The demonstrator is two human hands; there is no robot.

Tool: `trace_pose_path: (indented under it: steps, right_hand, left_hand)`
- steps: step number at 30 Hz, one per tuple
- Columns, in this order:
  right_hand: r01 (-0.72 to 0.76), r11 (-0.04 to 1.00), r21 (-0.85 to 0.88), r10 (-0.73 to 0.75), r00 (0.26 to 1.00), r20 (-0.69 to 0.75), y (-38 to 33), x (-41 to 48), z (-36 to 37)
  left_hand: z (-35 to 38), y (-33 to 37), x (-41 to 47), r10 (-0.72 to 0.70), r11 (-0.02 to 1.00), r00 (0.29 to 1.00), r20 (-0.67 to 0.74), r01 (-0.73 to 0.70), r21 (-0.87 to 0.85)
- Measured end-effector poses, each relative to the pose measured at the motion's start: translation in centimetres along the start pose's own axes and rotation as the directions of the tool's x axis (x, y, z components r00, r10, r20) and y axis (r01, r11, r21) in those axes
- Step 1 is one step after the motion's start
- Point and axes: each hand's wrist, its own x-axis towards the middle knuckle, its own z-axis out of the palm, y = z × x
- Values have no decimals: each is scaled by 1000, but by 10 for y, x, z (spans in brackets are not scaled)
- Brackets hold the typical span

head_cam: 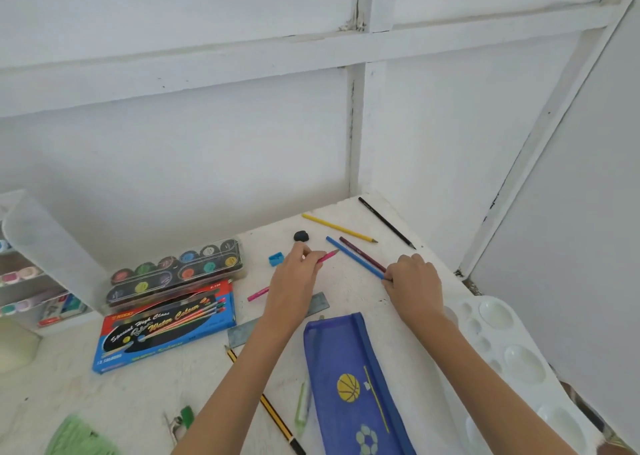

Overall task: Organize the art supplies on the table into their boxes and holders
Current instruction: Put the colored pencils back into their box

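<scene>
I'm taking the blue mesh pencil pouch with the basketball print [341, 357] as my mark. Its long axis is running away from me, and both hands are working just beyond its far end. My left hand [296, 278] is pinching a pink pencil [327, 256]. My right hand [414, 283] is gripping the near ends of a blue pencil [355, 257] and a maroon pencil [363, 254], both slanting away leftward.

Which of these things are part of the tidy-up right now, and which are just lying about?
In the job: pink pencil in left hand; blue pencil pinched by right hand; maroon pencil, yellow pencil, black pencil, sharpener, pencil case, paint set, palette.
Lying about, it seems: green bundle, clip.
</scene>
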Motion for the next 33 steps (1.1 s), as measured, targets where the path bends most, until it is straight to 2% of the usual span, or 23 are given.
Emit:
trace_pose_path:
  steps: [4, 7, 9, 11, 14, 20, 25, 30, 33]
  right_hand:
    - [-46, 993, 108, 46, 999, 3, -6, -4, 3]
    - [-45, 940, 337, 73, 995, -72, -21, -18, -2]
    - [-19, 837, 547, 107, 986, -128, -38, -33, -11]
    - [5, 674, 739, 141, 981, -135, -59, -48, -24]
    - [49, 427, 903, 175, 975, -135, -92, -75, -43]
    - [61, -13, 998, 185, 981, -58, -152, -131, -69]
    - [-1, -267, 964, 221, 973, 62, -197, -170, -59]
    - [-52, -385, 921, 233, 960, 152, -231, -216, -44]
    - [-81, -337, 938, 229, 959, 165, -245, -246, -32]
  left_hand:
    - [-17, 6, -18, 3, 999, 996, -87, -7, -50]
    - [-33, 5, -32, 14, 998, 992, -128, -22, -65]
    - [-47, 1, -44, 11, 999, 988, -153, -19, -50]
    - [-63, -4, -58, 29, 997, 974, -225, -44, -62]
    - [-91, -12, -82, 17, 997, 957, -289, -40, -73]
    - [-146, -42, -153, -39, 988, 949, -312, -9, -152]
    - [-179, -80, -227, -99, 985, 950, -296, 52, -162]
    - [-194, -112, -299, -152, 985, 965, -215, 129, -117]
    - [-194, -128, -337, -188, 981, 969, -163, 179, -69]
